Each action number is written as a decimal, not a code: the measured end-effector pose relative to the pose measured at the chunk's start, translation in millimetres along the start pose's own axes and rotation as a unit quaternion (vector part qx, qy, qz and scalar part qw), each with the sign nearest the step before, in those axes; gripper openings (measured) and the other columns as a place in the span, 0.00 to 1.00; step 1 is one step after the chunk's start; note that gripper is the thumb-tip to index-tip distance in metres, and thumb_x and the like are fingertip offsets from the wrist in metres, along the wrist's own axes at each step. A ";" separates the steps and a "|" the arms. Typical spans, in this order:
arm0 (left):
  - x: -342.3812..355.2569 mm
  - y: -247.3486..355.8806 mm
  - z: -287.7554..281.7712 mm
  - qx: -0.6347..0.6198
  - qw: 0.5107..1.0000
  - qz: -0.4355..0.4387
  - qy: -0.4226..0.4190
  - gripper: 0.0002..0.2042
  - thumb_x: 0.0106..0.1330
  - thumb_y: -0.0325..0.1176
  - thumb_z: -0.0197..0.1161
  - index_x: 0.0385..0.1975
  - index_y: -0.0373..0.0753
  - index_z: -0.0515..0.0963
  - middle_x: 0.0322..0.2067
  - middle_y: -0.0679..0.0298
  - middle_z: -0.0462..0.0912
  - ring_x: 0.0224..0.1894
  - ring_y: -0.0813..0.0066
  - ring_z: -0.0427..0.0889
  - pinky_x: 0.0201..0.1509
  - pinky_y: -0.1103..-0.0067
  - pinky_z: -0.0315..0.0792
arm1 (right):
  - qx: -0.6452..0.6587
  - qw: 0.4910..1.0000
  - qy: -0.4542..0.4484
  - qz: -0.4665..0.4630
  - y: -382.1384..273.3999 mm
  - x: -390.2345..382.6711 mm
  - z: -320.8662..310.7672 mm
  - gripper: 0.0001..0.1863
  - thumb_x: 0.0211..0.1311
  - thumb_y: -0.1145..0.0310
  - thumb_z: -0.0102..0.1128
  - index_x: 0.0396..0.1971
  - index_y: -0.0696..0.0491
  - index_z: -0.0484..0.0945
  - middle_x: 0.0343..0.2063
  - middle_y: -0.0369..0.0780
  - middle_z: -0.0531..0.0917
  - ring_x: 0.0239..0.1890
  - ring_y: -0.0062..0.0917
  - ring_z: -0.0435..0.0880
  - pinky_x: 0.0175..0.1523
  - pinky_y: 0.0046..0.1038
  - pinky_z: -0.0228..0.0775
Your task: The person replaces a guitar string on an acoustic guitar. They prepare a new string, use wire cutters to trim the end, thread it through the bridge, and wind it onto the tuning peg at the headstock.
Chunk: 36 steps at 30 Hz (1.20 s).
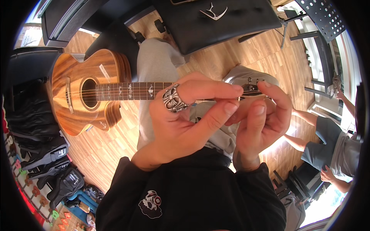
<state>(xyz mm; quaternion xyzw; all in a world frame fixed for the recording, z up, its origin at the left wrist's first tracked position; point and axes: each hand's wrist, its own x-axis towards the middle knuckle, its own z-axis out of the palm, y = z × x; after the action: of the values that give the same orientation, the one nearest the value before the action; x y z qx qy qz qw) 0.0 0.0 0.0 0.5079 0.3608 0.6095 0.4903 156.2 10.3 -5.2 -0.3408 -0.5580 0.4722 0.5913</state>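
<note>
My left hand (189, 119), with a chunky silver ring, is pinched in front of my chest. Thumb and index tips are nearly together at a tiny pale thing (239, 99) too small to name. To its right, my right hand (262, 123) has its fingers curled and its thumb raised close to the index finger; whatever it holds, if anything, I cannot make out. Beyond both hands a brown wooden acoustic guitar (73, 88) lies across my legs, body at the left. My hands hide part of its neck, and the dark headstock (251, 87) shows behind my right hand.
A silver capo (214, 16) lies on a black padded bench (231, 30) ahead. A black perforated music stand (322, 17) stands at the far right, above another person (327, 142). Black bags (63, 184) line the left, over a wooden floor (92, 165).
</note>
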 end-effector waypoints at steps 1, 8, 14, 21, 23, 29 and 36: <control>-0.6 1.4 1.1 0.002 1.000 0.001 0.009 0.11 0.62 0.18 0.64 0.44 0.29 0.77 0.36 0.54 0.79 0.37 0.72 0.83 0.44 0.81 0.77 | -0.005 1.000 0.009 -0.005 -1.3 0.8 3.2 0.14 0.67 0.77 0.58 0.50 0.65 0.72 0.36 0.45 0.84 0.23 0.19 0.82 0.29 0.16 0.73; 3.1 1.3 0.6 0.050 0.998 0.043 -0.003 0.09 0.60 0.16 0.63 0.40 0.28 0.76 0.35 0.54 0.79 0.34 0.76 0.79 0.40 0.82 0.73 | -0.010 1.000 0.002 -0.002 -5.2 -0.5 -0.9 0.11 0.64 0.80 0.60 0.45 0.65 0.76 0.36 0.45 0.84 0.25 0.17 0.81 0.30 0.16 0.73; -1.8 2.4 3.4 0.093 0.992 0.079 0.011 0.09 0.61 0.16 0.61 0.41 0.29 0.74 0.35 0.54 0.79 0.34 0.76 0.77 0.40 0.83 0.71 | 0.001 0.999 0.009 -0.037 -3.9 0.4 0.3 0.11 0.59 0.81 0.66 0.42 0.65 0.79 0.36 0.46 0.86 0.28 0.20 0.85 0.34 0.17 0.76; 0.1 0.7 4.5 0.105 0.988 0.117 0.001 0.09 0.64 0.18 0.58 0.43 0.30 0.74 0.33 0.54 0.79 0.34 0.75 0.76 0.39 0.84 0.69 | -0.063 0.995 -0.015 -0.076 -10.5 5.8 0.3 0.12 0.63 0.73 0.63 0.41 0.65 0.76 0.26 0.44 0.83 0.22 0.20 0.81 0.27 0.18 0.71; 0.4 0.7 5.1 0.107 0.987 0.124 0.005 0.09 0.64 0.18 0.58 0.44 0.30 0.74 0.33 0.54 0.78 0.33 0.74 0.76 0.39 0.83 0.69 | -0.085 0.991 -0.027 -0.101 -8.4 8.0 -0.4 0.14 0.67 0.68 0.60 0.42 0.65 0.73 0.22 0.43 0.81 0.17 0.19 0.78 0.23 0.18 0.68; 1.2 1.7 7.7 0.078 0.991 0.104 0.017 0.09 0.65 0.19 0.58 0.43 0.31 0.74 0.32 0.54 0.78 0.33 0.74 0.76 0.39 0.83 0.69 | -0.039 0.998 -0.003 -0.054 -14.0 7.2 3.2 0.10 0.57 0.76 0.66 0.38 0.64 0.80 0.25 0.43 0.84 0.21 0.22 0.81 0.26 0.19 0.70; 2.4 2.6 10.5 0.091 0.990 0.102 0.036 0.08 0.64 0.18 0.61 0.41 0.30 0.74 0.32 0.56 0.78 0.34 0.74 0.76 0.40 0.83 0.69 | -0.040 0.996 0.000 -0.074 -10.2 9.7 3.3 0.10 0.54 0.80 0.68 0.38 0.64 0.82 0.25 0.43 0.85 0.24 0.23 0.83 0.29 0.20 0.72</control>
<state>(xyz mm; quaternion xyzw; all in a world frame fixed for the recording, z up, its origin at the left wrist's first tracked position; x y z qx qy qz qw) 9.6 1.0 5.5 0.5622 0.3783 0.6391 0.3639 154.1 15.7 8.1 -0.3222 -0.6001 0.4042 0.6105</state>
